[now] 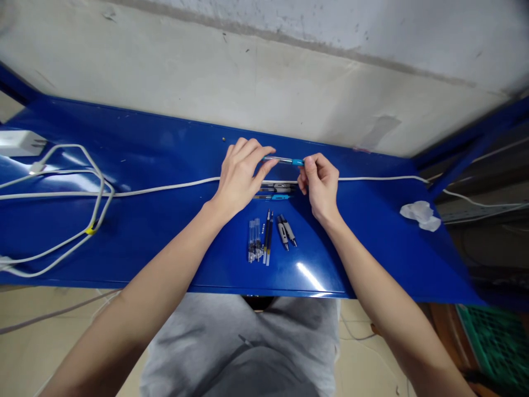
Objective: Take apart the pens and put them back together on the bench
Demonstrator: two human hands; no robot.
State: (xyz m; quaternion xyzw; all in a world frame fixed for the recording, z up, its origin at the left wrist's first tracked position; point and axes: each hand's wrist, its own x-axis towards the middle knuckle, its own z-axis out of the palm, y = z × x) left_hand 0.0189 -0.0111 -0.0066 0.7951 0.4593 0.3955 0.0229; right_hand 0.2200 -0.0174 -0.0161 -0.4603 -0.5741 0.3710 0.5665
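Note:
Between my two hands a pen (285,160) with a clear barrel and a blue section is held level above the blue shelf. My left hand (243,171) pinches its clear end, while my right hand (319,182) grips the blue end. Just below lie a blue-ended pen (279,197) and grey pens (278,188), partly hidden behind my left hand. Nearer to me are clear pen barrels (254,241), two dark ink refills (268,238), tiny springs (263,227) and two grey upper pen halves (286,230).
A white cable (173,190) crosses the blue shelf (165,242), with loops and a white plug adapter (20,143) at the left. Crumpled clear plastic (420,215) lies at the right. A pale wall (231,71) stands behind; a green crate (496,342) sits at lower right.

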